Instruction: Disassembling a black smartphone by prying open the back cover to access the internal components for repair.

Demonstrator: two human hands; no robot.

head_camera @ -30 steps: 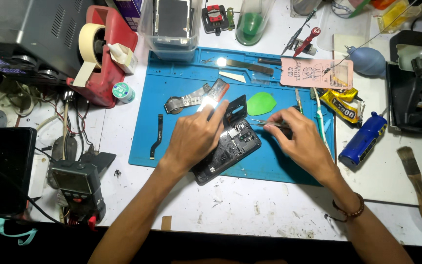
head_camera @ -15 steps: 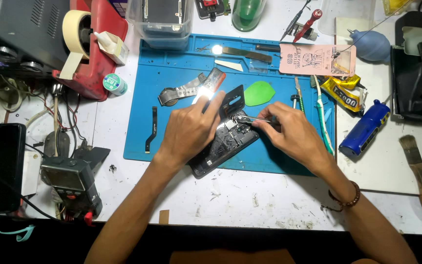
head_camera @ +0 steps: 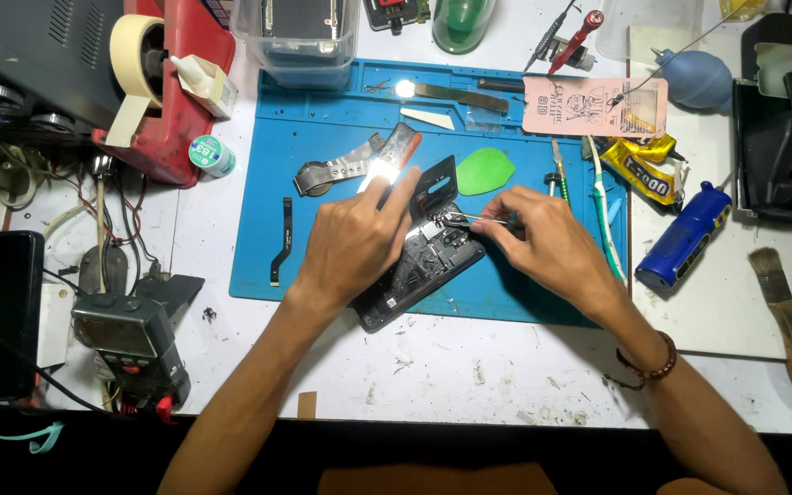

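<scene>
Two bare hands work over an opened smartphone (head_camera: pixel 419 275) lying back-up and at a slant on a blue repair mat (head_camera: pixel 323 197), its dark boards and connectors exposed; the left hand (head_camera: pixel 355 243) lies flat across the handset's upper half, fingers spread and pressing it down, one fingertip reaching toward a small black cover plate (head_camera: pixel 434 188) just beyond the phone's top edge; the right hand (head_camera: pixel 547 247) is pinched narrow around fine metal tweezers (head_camera: pixel 469 218), whose tips meet the board near the top of the phone. Whether the tips grip a part is too small to tell. The step in hand looks like picking at a connector or small fitting inside the handset; the next move, by this view, calls for a steady lift with the tweezers while the left hand keeps the body from sliding, and a light touch so the board is not scratched. Around the work lie a green pick (head_camera: pixel 486 170), a black flex cable (head_camera: pixel 280 243) near the mat's left edge, a yellow glue tube (head_camera: pixel 639 170), a blue bottle (head_camera: pixel 685 236) and a brush (head_camera: pixel 784 316) well off to the right; a multimeter (head_camera: pixel 130 344) sits at lower left.
</scene>
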